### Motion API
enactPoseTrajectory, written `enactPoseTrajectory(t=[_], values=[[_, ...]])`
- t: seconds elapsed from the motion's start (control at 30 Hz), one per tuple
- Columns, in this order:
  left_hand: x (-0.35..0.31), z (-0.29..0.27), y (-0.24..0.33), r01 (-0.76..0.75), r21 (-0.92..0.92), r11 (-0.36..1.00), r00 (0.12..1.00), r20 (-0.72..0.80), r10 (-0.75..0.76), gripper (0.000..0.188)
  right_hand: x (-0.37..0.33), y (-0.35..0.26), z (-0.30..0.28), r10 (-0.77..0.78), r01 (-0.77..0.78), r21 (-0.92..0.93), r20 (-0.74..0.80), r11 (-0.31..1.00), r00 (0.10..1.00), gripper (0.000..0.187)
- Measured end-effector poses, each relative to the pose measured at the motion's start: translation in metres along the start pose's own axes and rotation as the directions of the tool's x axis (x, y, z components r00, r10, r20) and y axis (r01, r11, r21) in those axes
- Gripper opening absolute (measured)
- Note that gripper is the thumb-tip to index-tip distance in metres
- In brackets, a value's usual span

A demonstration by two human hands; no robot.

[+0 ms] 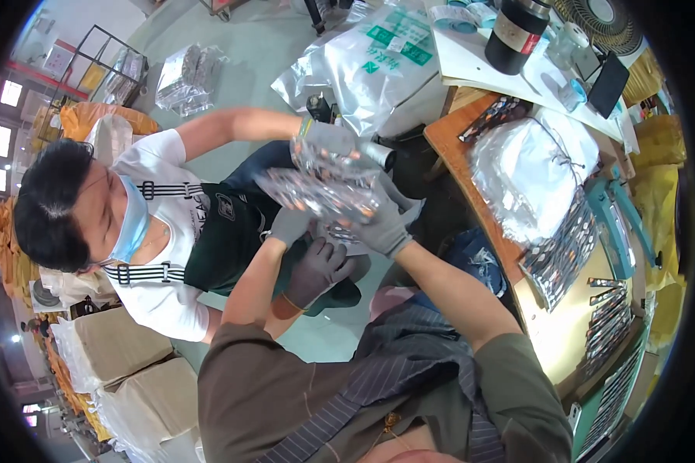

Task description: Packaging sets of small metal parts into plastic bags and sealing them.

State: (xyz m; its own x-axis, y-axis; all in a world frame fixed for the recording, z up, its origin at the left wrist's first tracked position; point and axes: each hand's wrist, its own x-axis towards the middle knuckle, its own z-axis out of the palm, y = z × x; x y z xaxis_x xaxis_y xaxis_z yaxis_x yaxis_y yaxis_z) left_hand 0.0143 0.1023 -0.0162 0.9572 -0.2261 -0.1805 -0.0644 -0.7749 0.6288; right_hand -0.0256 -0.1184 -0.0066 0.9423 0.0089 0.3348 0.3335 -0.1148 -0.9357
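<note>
In grey work gloves, both my hands are at a blurred bundle of dark, shiny patterned packets (320, 194) with orange and white spots. My right hand (382, 231) is closed round the bundle's right end. My left hand (290, 224) grips its lower left edge, the fingertips partly hidden beneath it. Across from me, a masked co-worker's gloved hand (328, 137) touches the far side of the bundle. The co-worker's other gloved hand (316, 272) hangs just below my left wrist, fingers bent. Under the bundle some pale wrapping shows, mostly covered.
To the right, a wooden table (459, 150) carries clear plastic bags (529, 174), patterned packets (560, 251) and a teal sealing tool (614, 228). A black flask (517, 35) stands on the white board behind. Silver sacks (363, 69) lie ahead; wrapped boxes (123, 343) stand at left.
</note>
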Motion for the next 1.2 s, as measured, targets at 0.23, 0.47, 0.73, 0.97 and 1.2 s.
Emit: enactPoseTrajectory(t=[0.23,0.47,0.73,0.97,1.2], values=[[-0.012,0.004,-0.018,0.129,0.238,0.963,0.962,-0.267,-0.063,0.033,-0.015,-0.012,-0.058,0.14,0.007,-0.385,0.352,0.923,0.925,0.05],[-0.047,-0.001,-0.016,0.015,0.321,0.947,0.929,-0.355,0.106,0.03,0.026,-0.002,0.02,0.613,0.047,-0.853,0.411,0.52,0.675,0.048],[-0.063,-0.015,-0.007,-0.012,0.518,0.855,0.959,-0.235,0.156,0.028,-0.009,0.043,-0.018,0.476,-0.066,-0.874,0.198,0.482,0.857,0.059],[-0.048,-0.011,0.124,-0.232,-0.097,0.968,0.918,-0.352,0.185,0.028,-0.039,-0.09,-0.151,0.065,0.007,-0.584,0.102,0.811,0.993,0.052],[-0.086,0.098,0.326,-0.688,-0.34,0.641,0.677,0.017,0.736,0.019,-0.236,-0.175,-0.393,-0.132,-0.542,-0.739,-0.632,0.399,0.764,0.055]])
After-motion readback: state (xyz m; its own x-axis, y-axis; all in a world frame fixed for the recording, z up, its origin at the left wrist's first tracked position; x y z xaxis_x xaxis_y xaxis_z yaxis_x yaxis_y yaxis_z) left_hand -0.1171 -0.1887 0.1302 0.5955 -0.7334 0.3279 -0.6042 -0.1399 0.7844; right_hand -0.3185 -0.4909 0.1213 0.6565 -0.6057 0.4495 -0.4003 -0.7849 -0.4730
